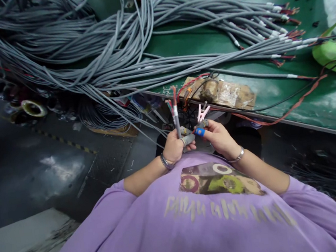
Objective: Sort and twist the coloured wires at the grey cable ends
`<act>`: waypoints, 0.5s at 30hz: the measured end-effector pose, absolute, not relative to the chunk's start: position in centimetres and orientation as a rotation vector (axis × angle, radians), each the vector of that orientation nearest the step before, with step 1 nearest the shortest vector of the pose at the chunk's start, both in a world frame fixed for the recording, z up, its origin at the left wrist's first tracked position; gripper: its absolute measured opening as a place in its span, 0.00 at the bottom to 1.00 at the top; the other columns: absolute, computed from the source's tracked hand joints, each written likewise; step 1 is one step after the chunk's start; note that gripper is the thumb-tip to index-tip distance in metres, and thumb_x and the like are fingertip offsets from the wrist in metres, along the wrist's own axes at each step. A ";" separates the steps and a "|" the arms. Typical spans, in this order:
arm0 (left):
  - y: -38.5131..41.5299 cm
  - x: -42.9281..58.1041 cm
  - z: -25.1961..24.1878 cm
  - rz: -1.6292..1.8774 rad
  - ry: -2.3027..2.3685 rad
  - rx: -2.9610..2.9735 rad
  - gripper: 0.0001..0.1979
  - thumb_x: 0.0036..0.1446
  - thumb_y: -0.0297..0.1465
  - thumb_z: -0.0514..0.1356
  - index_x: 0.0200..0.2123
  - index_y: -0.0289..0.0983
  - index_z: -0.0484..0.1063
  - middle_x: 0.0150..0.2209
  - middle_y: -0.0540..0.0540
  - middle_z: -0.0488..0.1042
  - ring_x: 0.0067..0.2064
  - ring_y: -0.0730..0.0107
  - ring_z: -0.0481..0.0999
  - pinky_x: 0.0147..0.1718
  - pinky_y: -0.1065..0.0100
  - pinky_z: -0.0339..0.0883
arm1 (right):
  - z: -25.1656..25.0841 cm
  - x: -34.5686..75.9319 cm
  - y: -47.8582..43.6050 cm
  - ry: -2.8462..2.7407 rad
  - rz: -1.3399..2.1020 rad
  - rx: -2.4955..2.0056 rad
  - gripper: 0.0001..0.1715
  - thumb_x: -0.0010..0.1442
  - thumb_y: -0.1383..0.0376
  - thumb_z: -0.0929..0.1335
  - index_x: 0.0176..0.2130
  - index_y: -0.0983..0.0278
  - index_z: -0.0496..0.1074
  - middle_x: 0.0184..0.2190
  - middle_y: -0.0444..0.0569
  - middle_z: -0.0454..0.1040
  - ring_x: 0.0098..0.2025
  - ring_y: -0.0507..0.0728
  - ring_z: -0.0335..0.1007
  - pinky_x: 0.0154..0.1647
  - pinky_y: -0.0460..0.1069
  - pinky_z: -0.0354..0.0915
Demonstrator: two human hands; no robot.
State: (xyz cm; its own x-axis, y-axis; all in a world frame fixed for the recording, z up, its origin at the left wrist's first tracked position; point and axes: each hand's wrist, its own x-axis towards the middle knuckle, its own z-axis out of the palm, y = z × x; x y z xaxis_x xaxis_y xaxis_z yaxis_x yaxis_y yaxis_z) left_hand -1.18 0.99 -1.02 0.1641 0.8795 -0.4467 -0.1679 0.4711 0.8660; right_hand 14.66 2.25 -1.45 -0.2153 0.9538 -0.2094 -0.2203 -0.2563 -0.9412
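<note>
My left hand [176, 144] is closed around a grey cable [177, 125] that stands upright, its stripped end showing red, green and other thin wires at the top. Grey finger covers wrap some of its fingertips. Close beside it, my right hand [217, 136] pinches with a blue band on the thumb and a grey cover on a finger. From that hand a pale pink forked tool [203, 113] sticks up; its lower part is hidden by the fingers. A short bit of red wire seems to show between the two hands' fingertips.
Bundled grey cables [112, 63] with stripped ends cover much of the green table [177, 44]. A taped cardboard block [227, 93] sits at its front edge. At right are a green fan [333, 48] and a reddish cord [299, 103]. A coiled cable [106, 115] lies below.
</note>
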 end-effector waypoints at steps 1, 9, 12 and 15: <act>1.0 -1.2 -1.1 0.803 1.165 0.793 0.20 0.39 0.38 0.72 0.28 0.35 0.66 0.20 0.51 0.74 0.18 0.72 0.75 0.15 0.76 0.60 | -1.4 14.6 2.2 -1.043 1.627 -1.086 0.24 0.44 0.50 0.79 0.31 0.62 0.72 0.25 0.42 0.72 0.24 0.49 0.61 0.24 0.46 0.59; 0.9 -1.2 -1.1 0.955 1.137 0.721 0.23 0.41 0.44 0.72 0.26 0.36 0.64 0.19 0.52 0.73 0.17 0.75 0.73 0.14 0.77 0.56 | -1.9 14.3 2.0 -0.972 1.577 -1.126 0.24 0.42 0.50 0.80 0.27 0.63 0.71 0.19 0.39 0.66 0.20 0.47 0.55 0.21 0.45 0.54; 1.0 -1.2 -0.9 1.085 1.119 0.666 0.23 0.41 0.45 0.72 0.28 0.37 0.64 0.20 0.53 0.73 0.18 0.76 0.73 0.14 0.77 0.55 | -2.2 14.5 1.8 -0.983 1.683 -1.128 0.26 0.43 0.50 0.80 0.25 0.63 0.69 0.16 0.38 0.62 0.19 0.47 0.51 0.20 0.46 0.49; 1.0 -1.2 -0.9 1.079 1.127 0.660 0.25 0.40 0.46 0.72 0.27 0.37 0.63 0.20 0.54 0.72 0.17 0.76 0.71 0.13 0.77 0.53 | -2.1 14.5 1.8 -0.951 1.692 -1.152 0.25 0.44 0.49 0.79 0.25 0.62 0.69 0.18 0.39 0.64 0.21 0.48 0.54 0.22 0.46 0.53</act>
